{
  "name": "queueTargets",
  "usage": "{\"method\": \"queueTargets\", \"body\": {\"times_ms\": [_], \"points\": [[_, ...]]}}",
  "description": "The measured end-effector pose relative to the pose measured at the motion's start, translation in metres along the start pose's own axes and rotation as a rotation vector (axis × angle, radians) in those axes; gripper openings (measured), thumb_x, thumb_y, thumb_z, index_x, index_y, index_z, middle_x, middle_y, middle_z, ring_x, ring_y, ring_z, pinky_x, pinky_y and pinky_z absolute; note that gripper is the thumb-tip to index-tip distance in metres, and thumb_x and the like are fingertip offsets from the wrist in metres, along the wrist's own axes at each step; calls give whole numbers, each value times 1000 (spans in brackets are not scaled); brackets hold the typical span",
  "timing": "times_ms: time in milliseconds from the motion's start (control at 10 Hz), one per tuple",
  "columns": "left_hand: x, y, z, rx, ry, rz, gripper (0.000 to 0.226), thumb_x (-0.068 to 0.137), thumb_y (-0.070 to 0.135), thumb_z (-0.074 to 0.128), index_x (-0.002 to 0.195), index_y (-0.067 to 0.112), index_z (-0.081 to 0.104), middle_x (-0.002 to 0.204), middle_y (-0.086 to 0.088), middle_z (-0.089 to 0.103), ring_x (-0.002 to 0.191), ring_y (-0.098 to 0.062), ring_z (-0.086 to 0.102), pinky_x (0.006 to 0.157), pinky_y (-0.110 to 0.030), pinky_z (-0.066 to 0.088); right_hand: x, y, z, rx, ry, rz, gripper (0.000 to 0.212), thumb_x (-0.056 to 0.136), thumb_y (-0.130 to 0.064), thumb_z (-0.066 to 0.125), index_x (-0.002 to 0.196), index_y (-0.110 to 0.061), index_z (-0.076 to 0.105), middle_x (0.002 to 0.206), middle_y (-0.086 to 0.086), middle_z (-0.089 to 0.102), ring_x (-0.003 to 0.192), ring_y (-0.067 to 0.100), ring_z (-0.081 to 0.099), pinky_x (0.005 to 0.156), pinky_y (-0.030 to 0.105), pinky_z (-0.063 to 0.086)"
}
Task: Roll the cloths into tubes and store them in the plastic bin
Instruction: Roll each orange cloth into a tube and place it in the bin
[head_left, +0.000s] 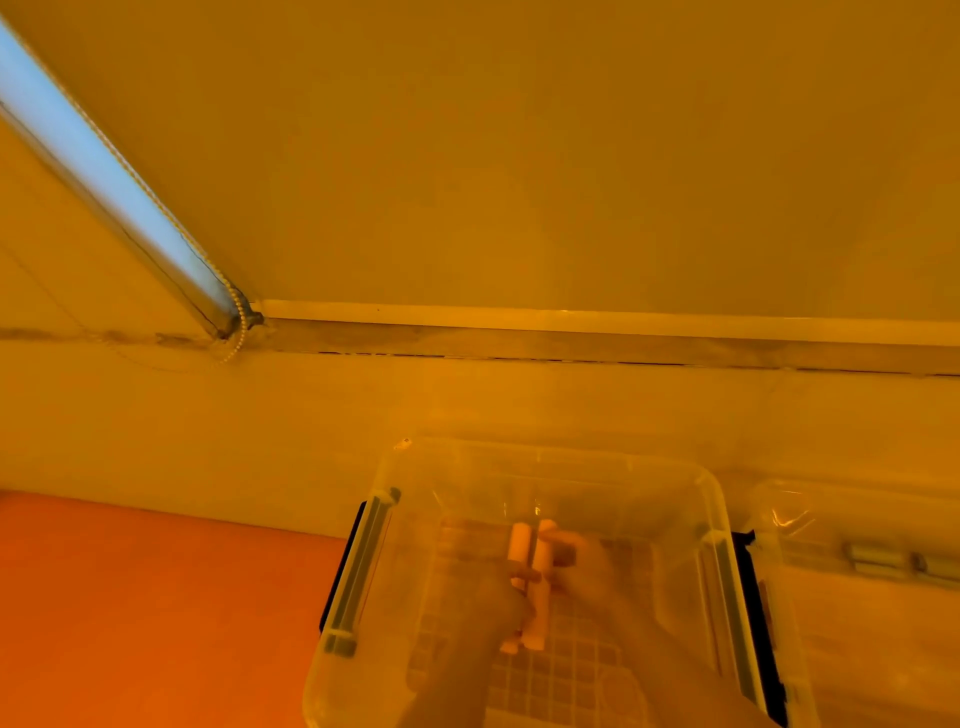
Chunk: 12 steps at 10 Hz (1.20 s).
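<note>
A clear plastic bin (405, 530) stands at the bottom middle of the head view, with grey latch handles on both sides. Inside it, two pale rolled cloths (530, 556) lie side by side, pointing away from me. My left hand (493, 608) reaches into the bin from below and its fingers wrap the near part of the rolls. My right hand (587, 566) comes in from the right and holds the rolls at their far half. Strong orange light washes out the colours.
The bin's clear lid (852, 587) lies to the right. An orange surface (156, 597) spreads at the lower left. Behind is a wall with a ledge (571, 343), and a window blind with a bead chain (171, 218) at the upper left.
</note>
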<state>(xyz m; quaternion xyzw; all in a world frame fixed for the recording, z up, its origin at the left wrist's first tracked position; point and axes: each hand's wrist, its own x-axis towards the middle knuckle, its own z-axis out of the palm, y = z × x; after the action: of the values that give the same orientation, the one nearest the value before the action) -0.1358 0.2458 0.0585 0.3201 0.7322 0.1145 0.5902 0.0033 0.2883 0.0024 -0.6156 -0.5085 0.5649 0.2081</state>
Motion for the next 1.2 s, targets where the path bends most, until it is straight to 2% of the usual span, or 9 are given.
{"method": "queueTargets", "body": {"times_ms": [200, 300, 400, 500, 600, 800, 900, 1000, 1200], "points": [[-2, 8, 0, 169, 20, -19, 33, 85, 12, 56, 116, 21, 62, 106, -4, 67, 91, -21, 69, 69, -32, 60, -10, -6, 5, -93, 9, -27, 42, 80, 2, 68, 119, -13, 60, 124, 9, 55, 109, 17, 49, 99, 30, 39], [4, 0, 1, 150, 30, 40, 27, 86, 15, 55, 110, 23, 64, 107, -3, 67, 87, -18, 69, 67, -28, 58, -6, 5, 4, -220, 46, 11, 34, 66, -33, 68, 89, -55, 57, 110, 1, 66, 102, 18, 60, 92, 43, 49], [12, -8, 2, 97, -3, 34, 25, 92, 7, 44, 102, 22, 60, 91, -5, 63, 69, -18, 61, 55, -32, 48, -5, 2, 5, -329, 60, 24, 36, 74, -34, 64, 107, -47, 60, 113, -1, 65, 107, 22, 60, 94, 42, 47], [14, -11, 0, 11, -24, -36, 25, 95, 5, 39, 98, 21, 58, 78, -3, 55, 63, -12, 56, 55, -31, 47, -7, -7, 10, -244, 14, -20, 47, 83, -2, 65, 128, -12, 56, 134, 14, 51, 124, 30, 46, 104, 35, 34], [7, -5, -5, 7, -42, -30, 29, 96, 1, 41, 122, 8, 53, 91, -4, 55, 82, -16, 56, 76, -35, 49, -6, -9, 9, -231, -18, -11, 52, 82, 0, 65, 132, -10, 51, 137, 13, 48, 128, 29, 43, 105, 34, 32], [3, 1, -15, -85, 74, 44, 30, 88, 2, 59, 118, 7, 56, 82, 0, 56, 69, -9, 53, 56, -20, 45, -3, 3, 4, 6, 24, 63, 43, 79, 4, 69, 120, -6, 59, 123, 12, 57, 116, 31, 55, 96, 48, 47], [-3, 7, -21, -112, 161, 131, 33, 84, 1, 65, 116, 4, 59, 88, -6, 61, 69, -12, 57, 57, -23, 49, -6, -1, -8, 106, -17, 61, 36, 79, -7, 72, 111, -20, 60, 120, 10, 59, 112, 32, 58, 91, 53, 50], [-16, 16, -28, -107, 218, 242, 30, 82, -1, 67, 111, 7, 62, 107, -16, 65, 87, -23, 63, 62, -26, 51, -34, -32, -28, 318, -20, 76, 43, 79, -2, 69, 119, -11, 54, 124, 18, 55, 114, 39, 55, 95, 57, 46], [-60, 39, -28, -188, 227, 412, 39, 81, -2, 69, 118, 5, 58, 111, -19, 62, 90, -23, 60, 59, -21, 50, -79, -67, -49, 506, 96, 1, 41, 84, 4, 63, 121, -13, 57, 120, 14, 58, 107, 33, 60, 81, 41, 55]]}}
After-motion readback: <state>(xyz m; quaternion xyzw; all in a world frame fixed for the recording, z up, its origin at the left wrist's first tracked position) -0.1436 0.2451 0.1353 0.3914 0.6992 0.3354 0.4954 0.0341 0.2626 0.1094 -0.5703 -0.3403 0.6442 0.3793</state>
